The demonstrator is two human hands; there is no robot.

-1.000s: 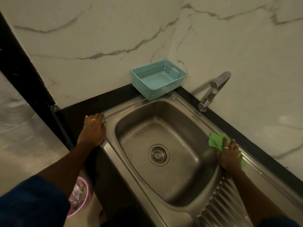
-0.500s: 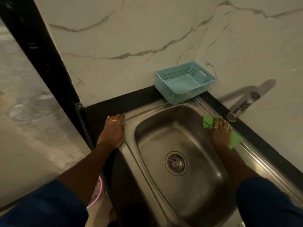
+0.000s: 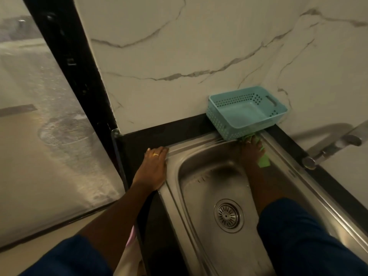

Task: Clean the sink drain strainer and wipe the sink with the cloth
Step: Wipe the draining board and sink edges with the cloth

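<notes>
A stainless steel sink [image 3: 173,188] is set in a black counter. Its round slotted drain strainer [image 3: 228,215] sits in the basin floor, uncovered. My right hand [image 3: 251,150] presses a green cloth [image 3: 264,160] flat on the sink's far rim, at the back corner right under the basket. Most of the cloth is hidden beneath the palm. My left hand [image 3: 153,168], with a gold ring, rests flat on the sink's left rim and the counter edge, holding nothing.
A light blue perforated basket [image 3: 247,114] stands on the counter at the wall, touching the sink's back corner. A steel tap [image 3: 334,145] juts out on the right. White marble walls rise behind. A pink bin edge [image 3: 131,236] shows below the counter.
My right hand has slid the green cloth along the far rim from near the tap to the back corner by the basket. The left hand has stayed put; the view has shifted left.
</notes>
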